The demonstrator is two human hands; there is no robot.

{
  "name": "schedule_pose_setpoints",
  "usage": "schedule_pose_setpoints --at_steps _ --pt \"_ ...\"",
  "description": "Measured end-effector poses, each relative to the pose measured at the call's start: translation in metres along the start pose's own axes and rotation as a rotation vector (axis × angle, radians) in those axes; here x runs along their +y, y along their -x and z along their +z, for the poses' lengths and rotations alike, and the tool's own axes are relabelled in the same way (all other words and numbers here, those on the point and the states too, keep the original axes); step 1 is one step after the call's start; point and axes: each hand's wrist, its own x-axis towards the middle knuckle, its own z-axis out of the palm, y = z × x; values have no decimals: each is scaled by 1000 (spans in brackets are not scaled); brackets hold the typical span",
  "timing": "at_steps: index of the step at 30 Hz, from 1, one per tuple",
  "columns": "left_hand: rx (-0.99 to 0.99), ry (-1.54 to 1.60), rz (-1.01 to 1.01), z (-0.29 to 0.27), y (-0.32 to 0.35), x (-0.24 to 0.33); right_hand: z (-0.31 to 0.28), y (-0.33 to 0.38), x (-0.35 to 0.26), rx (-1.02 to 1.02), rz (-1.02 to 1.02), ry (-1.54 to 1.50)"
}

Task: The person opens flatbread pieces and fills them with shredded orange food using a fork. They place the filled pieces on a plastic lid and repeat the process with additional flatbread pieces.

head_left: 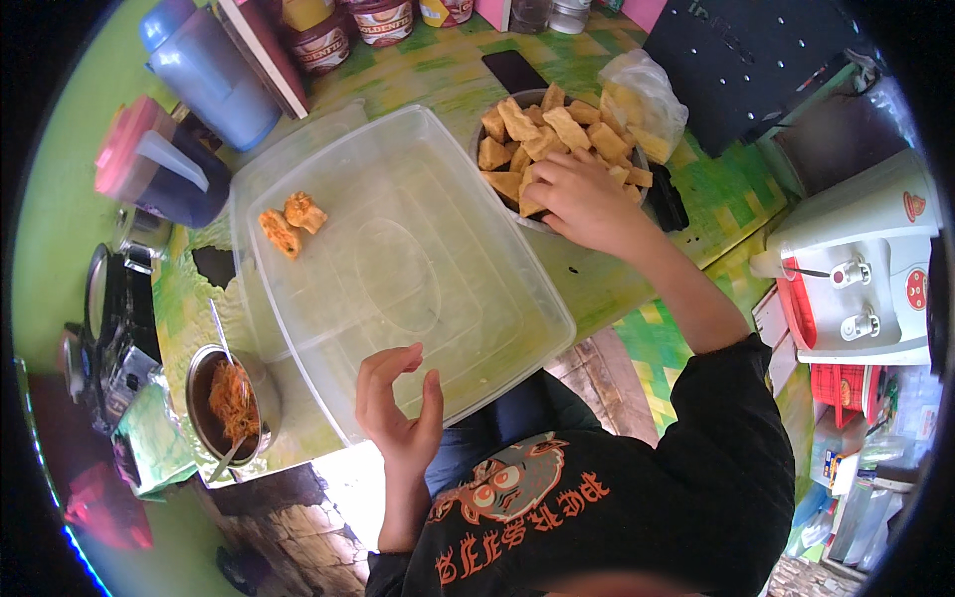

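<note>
My right hand (577, 199) reaches into a metal bowl (537, 221) heaped with golden fried tofu pieces (542, 134), fingers curled around one at the bowl's near side. My left hand (398, 403) hovers empty, fingers apart, over the near edge of a large clear plastic tub (418, 269). Two stuffed tofu pieces (290, 221) lie in the tub's far left corner.
A small metal pot of shredded orange filling (231, 403) with a spoon stands at the left. A clear bag of tofu (647, 99), a dark phone (514, 70), a blue jug (209, 70), a pink-lidded pitcher (159, 164) and jars sit behind. A white water dispenser (865, 264) stands right.
</note>
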Motion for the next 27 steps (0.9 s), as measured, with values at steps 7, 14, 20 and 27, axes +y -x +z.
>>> schedule_pose_setpoints --at_steps 7,14,20,27 --pt "-44 -51 30 -6 -2 5 -1 -8 4 102 131 -215" --pt "-95 -25 35 -10 -4 8 -35 11 2 418 387 -934" --pt "-148 92 -69 -11 -1 2 -11 20 -85 478 441 -1813" --pt "-83 687 -332 -13 3 -4 4 6 -146 660 -218 -575"
